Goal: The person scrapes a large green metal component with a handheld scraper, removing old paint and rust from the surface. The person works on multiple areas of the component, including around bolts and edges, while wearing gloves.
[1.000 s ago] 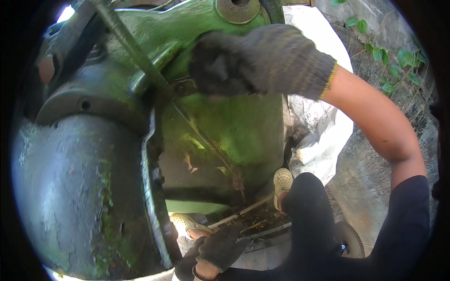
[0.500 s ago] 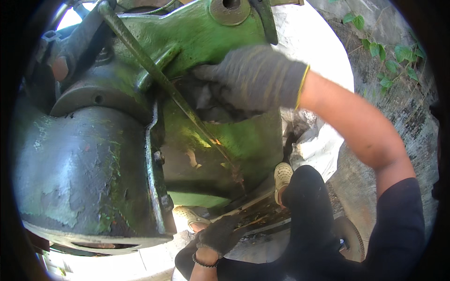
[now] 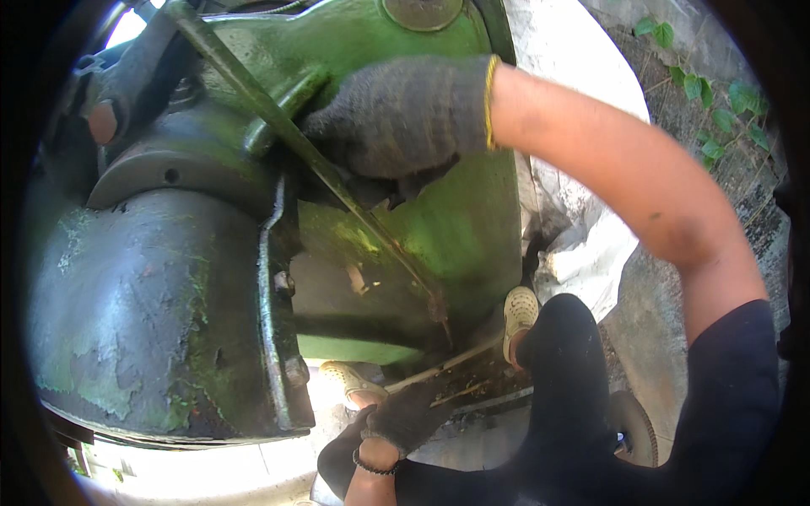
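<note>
My right hand (image 3: 396,114), in a dark striped work glove with a yellow cuff, is closed on a dark rag (image 3: 384,187). The rag bunches below the fingers against the green machine body (image 3: 456,228); the fingertips are hidden behind a slanting metal rod (image 3: 245,84). A short green raised bar (image 3: 287,110) juts from the body right beside the hand. Low in the picture, my left hand (image 3: 405,417), also in a dark glove, rests at my bent left leg. Its fingers blend into the dark cloth and cannot be made out.
A large, worn dark-green rounded housing (image 3: 152,312) fills the left, with a bolted flange (image 3: 278,329) along its edge. White sheeting (image 3: 582,93) lies right of the machine, before a concrete surface (image 3: 650,337) with a leafy vine (image 3: 696,88). A wheel (image 3: 637,430) stands by my right leg.
My right hand has moved up and to the left with the rag, closer to the raised bar. The left hand stays at the leg, and the view has shifted slightly.
</note>
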Action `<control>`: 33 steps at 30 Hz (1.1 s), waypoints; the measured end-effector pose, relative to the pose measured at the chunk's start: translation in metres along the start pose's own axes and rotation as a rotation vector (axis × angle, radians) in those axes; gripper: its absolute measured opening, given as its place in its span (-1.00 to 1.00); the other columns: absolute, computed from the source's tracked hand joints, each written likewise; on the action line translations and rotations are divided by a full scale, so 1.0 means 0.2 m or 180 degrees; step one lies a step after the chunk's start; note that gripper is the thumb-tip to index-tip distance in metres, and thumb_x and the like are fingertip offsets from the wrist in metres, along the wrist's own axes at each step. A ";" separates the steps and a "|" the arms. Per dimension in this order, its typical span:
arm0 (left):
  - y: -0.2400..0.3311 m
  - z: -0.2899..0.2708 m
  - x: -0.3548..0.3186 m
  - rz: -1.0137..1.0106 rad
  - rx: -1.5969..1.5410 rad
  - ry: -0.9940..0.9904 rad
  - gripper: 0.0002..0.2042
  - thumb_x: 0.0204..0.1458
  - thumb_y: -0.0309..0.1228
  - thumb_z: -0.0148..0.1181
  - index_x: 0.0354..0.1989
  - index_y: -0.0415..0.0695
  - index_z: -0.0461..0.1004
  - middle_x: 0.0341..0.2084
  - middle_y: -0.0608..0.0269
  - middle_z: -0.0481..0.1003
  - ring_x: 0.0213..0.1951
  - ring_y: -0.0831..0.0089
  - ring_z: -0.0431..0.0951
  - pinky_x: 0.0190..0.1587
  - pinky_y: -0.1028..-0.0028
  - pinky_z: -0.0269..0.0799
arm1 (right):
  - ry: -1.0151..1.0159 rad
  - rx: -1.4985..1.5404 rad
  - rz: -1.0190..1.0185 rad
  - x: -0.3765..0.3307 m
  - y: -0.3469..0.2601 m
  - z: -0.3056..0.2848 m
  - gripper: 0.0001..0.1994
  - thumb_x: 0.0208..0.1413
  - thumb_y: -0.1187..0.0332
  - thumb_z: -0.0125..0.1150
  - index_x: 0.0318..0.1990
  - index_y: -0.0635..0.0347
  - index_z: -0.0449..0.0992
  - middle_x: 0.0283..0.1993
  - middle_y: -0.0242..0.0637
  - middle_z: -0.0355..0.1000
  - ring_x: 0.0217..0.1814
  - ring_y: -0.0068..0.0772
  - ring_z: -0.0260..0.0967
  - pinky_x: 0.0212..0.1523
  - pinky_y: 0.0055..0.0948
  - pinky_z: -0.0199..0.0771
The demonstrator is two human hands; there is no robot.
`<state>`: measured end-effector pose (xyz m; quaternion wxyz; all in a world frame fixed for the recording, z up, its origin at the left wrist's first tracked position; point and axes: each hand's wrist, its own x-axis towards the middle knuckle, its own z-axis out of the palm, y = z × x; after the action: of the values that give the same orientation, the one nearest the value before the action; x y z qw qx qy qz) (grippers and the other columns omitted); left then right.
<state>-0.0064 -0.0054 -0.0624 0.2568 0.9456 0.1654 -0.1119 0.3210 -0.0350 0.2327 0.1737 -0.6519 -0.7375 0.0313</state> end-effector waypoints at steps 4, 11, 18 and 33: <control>-0.04 0.07 -0.02 -0.0344 -0.0352 -0.0107 -0.47 0.33 0.03 0.16 0.27 -0.10 0.54 0.11 -0.10 0.63 0.15 -0.07 0.63 0.21 0.05 0.54 | 0.0136 -0.0952 -0.0670 -0.07 0.08 -0.05 -0.55 0.27 0.39 0.09 0.30 -0.05 0.58 -0.20 -0.12 0.70 -0.17 -0.02 0.70 -0.10 -0.12 0.72; 0.04 -0.04 -0.02 0.0169 -0.0119 -0.0093 -0.49 0.33 0.04 0.15 0.25 -0.08 0.55 0.13 -0.05 0.62 0.19 -0.05 0.61 0.23 0.05 0.52 | 0.0594 -0.1186 -0.0434 -0.32 0.20 -0.04 -0.52 0.26 0.38 0.14 0.33 -0.11 0.57 -0.08 -0.10 0.71 -0.12 -0.01 0.70 -0.04 -0.16 0.71; 0.08 -0.11 -0.03 0.0091 0.0250 0.0069 -0.47 0.33 0.04 0.15 0.30 -0.07 0.52 0.17 -0.02 0.60 0.20 -0.04 0.60 0.25 0.05 0.50 | 0.0095 -0.0292 0.0020 -0.01 -0.04 -0.03 -0.50 0.23 0.40 0.16 0.36 -0.06 0.51 -0.28 -0.05 0.66 -0.31 -0.02 0.67 -0.17 -0.08 0.71; -0.05 0.01 -0.10 0.0107 -0.0856 0.0246 -0.46 0.33 0.06 0.17 0.27 -0.08 0.55 0.16 0.01 0.61 0.19 0.02 0.61 0.21 0.10 0.54 | 0.0774 -0.1726 -0.0288 0.04 0.01 0.07 -0.45 0.25 0.22 0.26 0.42 -0.20 0.44 -0.36 -0.07 0.59 -0.30 0.12 0.61 -0.29 0.03 0.62</control>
<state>-0.0283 -0.0033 -0.0634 0.3766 0.9089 0.1727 -0.0480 0.3172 -0.0242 0.2207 0.0816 -0.6399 -0.7210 -0.2529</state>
